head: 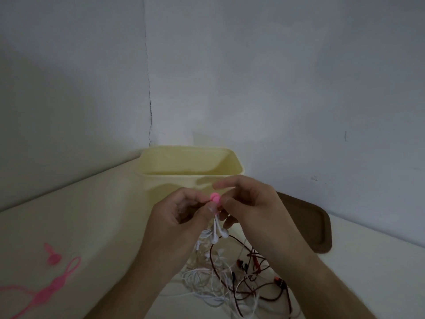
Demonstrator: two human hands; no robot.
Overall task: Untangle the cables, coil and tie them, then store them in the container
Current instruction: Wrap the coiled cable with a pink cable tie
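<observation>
A: We are viewing both hands raised just near of the pale yellow container (190,168), which is standing on the bench (69,217). The left hand (177,217) and the right hand (250,203) are each pinching the pink tie (215,198) wrapped around a white earphone cable (217,233); each grip is closing around tie and cable together.

B: We are judging that the tie is being fastened. To do it well, we are advising keeping the coil pinched flat while the tie's tail is drawn snug, so no loop is slipping free.

A: We are counting one container, one brown tray (308,224) to the right, and two spare pink ties (46,288) lying at near left.

B: The tangle (230,282) below is showing white and dark red cables; their exact number is not clear.
</observation>
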